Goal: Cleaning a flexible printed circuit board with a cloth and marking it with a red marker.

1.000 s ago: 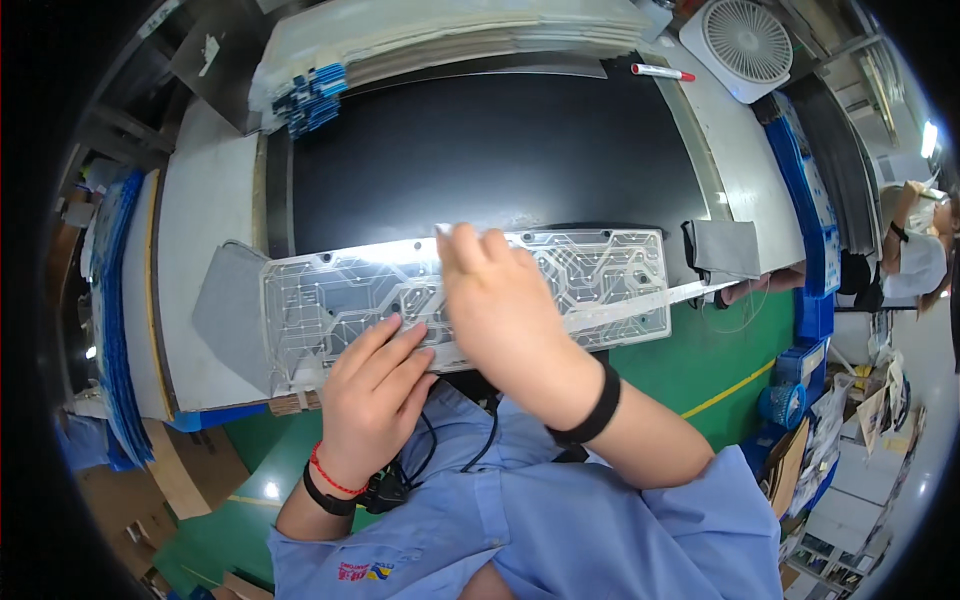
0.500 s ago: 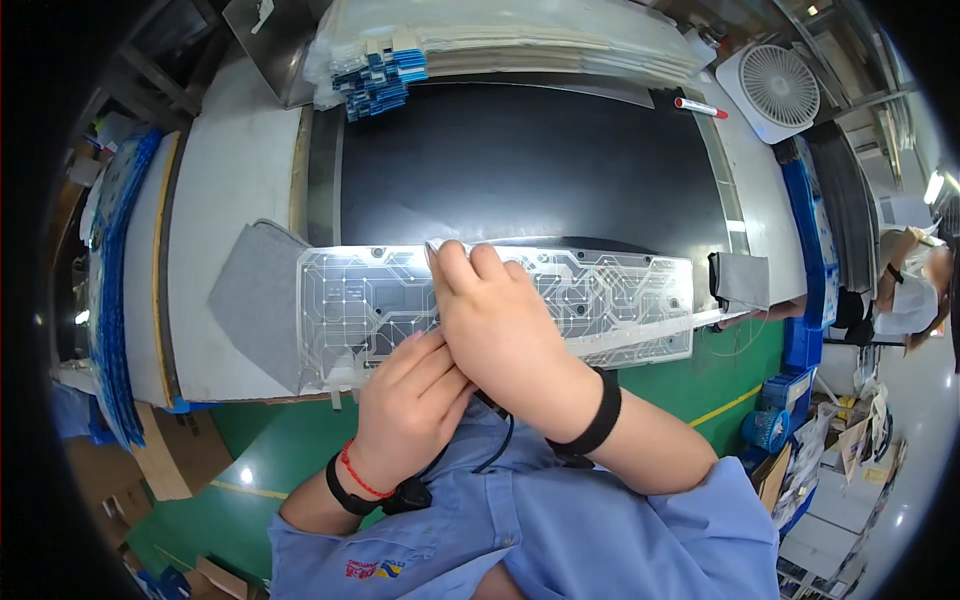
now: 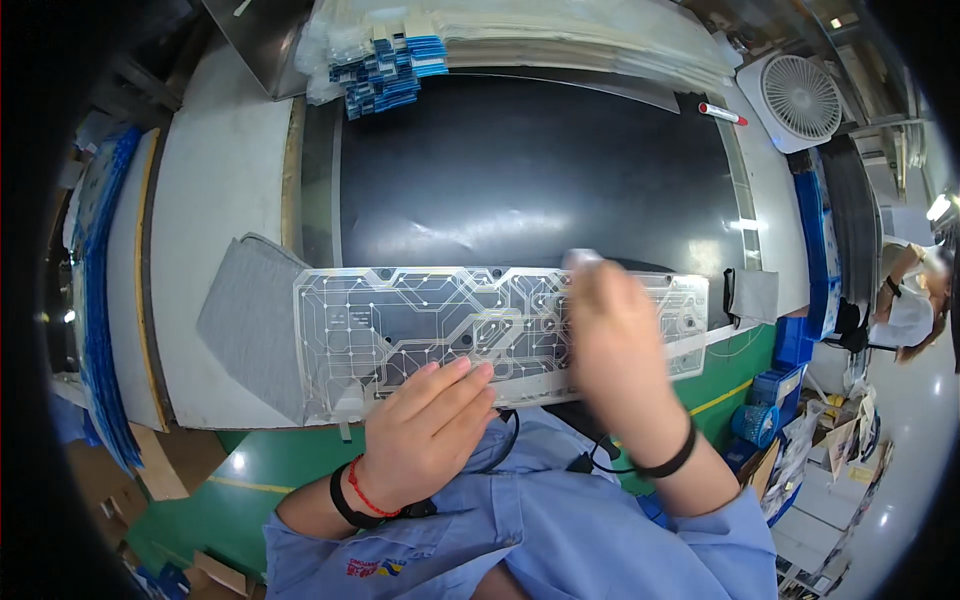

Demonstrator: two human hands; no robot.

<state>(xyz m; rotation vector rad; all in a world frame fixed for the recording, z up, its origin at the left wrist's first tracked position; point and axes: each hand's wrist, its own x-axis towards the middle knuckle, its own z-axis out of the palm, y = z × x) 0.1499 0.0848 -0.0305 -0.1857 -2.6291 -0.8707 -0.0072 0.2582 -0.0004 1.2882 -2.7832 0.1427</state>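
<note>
A clear keyboard membrane sheet (image 3: 440, 330), printed with silvery circuit lines and dots, lies along the near edge of the table. My left hand (image 3: 430, 425) rests on its near edge, fingers stretched out and flat. Over the right part of the sheet is my right hand (image 3: 620, 335), smeared by motion. A pale, blurred bit (image 3: 581, 259) shows at its fingertips; I cannot make out what it is. A whitish strip (image 3: 535, 387) runs along the sheet's near side and passes under my right hand.
A black mat (image 3: 530, 170) covers the table beyond the sheet. At the back are stacked clear films (image 3: 590, 45) with blue-ended tails (image 3: 390, 75). Grey cloths lie left (image 3: 250, 325) and right (image 3: 755, 297). A marker (image 3: 722, 114) and a white fan (image 3: 795, 100) stand far right. Another person (image 3: 910, 300) is at right.
My right hand has moved right along the sheet, away from my left hand. The left hand stays at the near edge, its fingers now fully visible. The whole view has shifted slightly.
</note>
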